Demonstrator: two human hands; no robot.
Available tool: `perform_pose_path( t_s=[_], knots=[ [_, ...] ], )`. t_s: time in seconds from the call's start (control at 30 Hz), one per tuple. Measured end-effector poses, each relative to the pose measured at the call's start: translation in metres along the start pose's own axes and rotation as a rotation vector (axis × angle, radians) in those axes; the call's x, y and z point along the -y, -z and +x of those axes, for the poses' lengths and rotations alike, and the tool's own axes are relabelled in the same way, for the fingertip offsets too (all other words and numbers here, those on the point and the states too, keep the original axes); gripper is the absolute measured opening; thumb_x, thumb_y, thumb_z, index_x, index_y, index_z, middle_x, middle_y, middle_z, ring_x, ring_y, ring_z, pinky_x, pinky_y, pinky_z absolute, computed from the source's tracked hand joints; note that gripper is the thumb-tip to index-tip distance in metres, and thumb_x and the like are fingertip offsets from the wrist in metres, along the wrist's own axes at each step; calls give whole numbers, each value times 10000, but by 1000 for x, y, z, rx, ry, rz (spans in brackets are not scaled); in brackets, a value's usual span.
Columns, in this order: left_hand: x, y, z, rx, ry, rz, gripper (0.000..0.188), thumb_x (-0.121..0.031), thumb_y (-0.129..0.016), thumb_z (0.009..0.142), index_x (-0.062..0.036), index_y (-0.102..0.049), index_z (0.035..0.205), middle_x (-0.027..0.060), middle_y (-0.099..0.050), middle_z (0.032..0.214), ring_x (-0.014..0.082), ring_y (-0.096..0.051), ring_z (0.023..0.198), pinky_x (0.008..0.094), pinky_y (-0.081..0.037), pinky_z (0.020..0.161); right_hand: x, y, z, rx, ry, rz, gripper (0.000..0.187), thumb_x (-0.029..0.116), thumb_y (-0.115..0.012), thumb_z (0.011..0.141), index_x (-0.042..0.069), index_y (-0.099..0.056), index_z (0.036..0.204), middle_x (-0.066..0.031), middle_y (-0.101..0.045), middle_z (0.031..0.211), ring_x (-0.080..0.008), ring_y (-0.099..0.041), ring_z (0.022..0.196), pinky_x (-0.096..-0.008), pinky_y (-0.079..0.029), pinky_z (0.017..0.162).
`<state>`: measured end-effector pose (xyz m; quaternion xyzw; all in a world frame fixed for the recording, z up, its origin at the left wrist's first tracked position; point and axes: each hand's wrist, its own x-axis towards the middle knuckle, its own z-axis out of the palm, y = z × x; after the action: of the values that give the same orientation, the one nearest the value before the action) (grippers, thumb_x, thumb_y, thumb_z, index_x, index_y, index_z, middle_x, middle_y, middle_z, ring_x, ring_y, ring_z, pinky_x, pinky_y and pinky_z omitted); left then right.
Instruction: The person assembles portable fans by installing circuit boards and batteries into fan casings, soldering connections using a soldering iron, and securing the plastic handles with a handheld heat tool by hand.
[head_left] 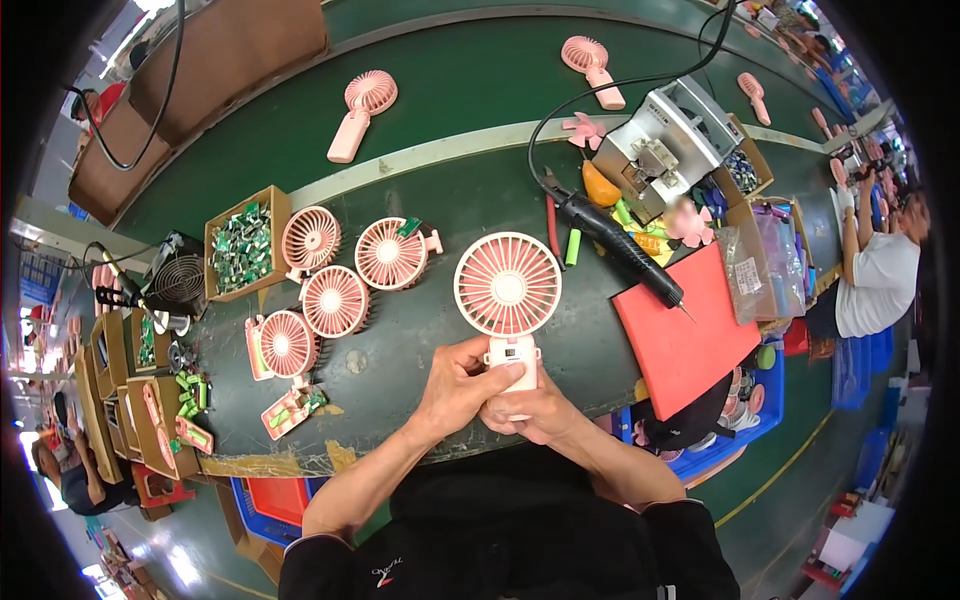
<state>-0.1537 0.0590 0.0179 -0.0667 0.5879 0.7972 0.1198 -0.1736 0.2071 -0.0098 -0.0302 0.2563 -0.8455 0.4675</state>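
A: Where does the pink handheld fan (pixel 508 300) sit relative to the person's hands?

B: It stands upright between them, just above the near edge of the green worktop (pixel 440 80). Its long axis runs away from the body: the round grille is on the far end, the white handle points back toward the chest.

A: And the grip?

B: Both hands are closed on the handle. The left hand (pixel 458 385) wraps it from the left, thumb up near the small panel on the front; the right hand (pixel 530 408) cups the base from below and the right. The grille is free of either grip.

A: Which hand is nearer the head?

B: The left reaches slightly higher up the handle. Other fan heads (pixel 335 300) lie further left, well apart; the soldering iron (pixel 620 245) rests to the right over a red mat (pixel 685 335).
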Motion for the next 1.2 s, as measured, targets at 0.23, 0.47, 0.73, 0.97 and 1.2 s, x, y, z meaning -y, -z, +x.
perform_pose_path(
  t_s=[0.23,0.47,0.73,0.97,1.2],
  knots=[
    [6,-14,-5,-158,-41,372,603,-265,-751,834,38,-490,1286,87,-644,1059,130,-609,931,309,-506,818,25,-22,3,-490,340,-1398,647,219,-739,778,17,-436,1312,-230,-601,1162,-394,-632,1018,-431,-525,840],
    [15,9,20,-135,-98,-309,257,-83,-590,909,30,-522,1129,137,-654,941,193,-644,736,315,-545,652,108,-1,-17,-514,854,-2039,518,141,-798,695,-16,-575,1135,-160,-579,1003,-330,-580,929,-411,-487,772],
    [21,14,24,-52,-89,-309,392,-42,-592,871,-15,-422,1224,114,-567,801,161,-551,539,290,-465,421,170,84,28,-567,436,-2336,288,163,-657,804,-23,-518,974,-204,-586,921,-376,-614,926,-463,-503,773],
    [23,12,28,-99,-127,-280,472,-34,-652,825,-18,-433,1243,118,-578,834,177,-558,564,296,-478,445,205,31,13,-482,536,-1775,510,337,-688,754,-9,-547,1101,-205,-609,930,-328,-612,791,-454,-470,725],
    [26,8,35,-56,-90,-273,392,-3,-641,837,-5,-437,1172,97,-581,809,164,-574,565,292,-472,493,222,21,-8,-346,656,-581,512,425,-421,1012,-34,-473,1234,-87,-553,924,-126,-530,592,-269,-472,443]
  ],
)
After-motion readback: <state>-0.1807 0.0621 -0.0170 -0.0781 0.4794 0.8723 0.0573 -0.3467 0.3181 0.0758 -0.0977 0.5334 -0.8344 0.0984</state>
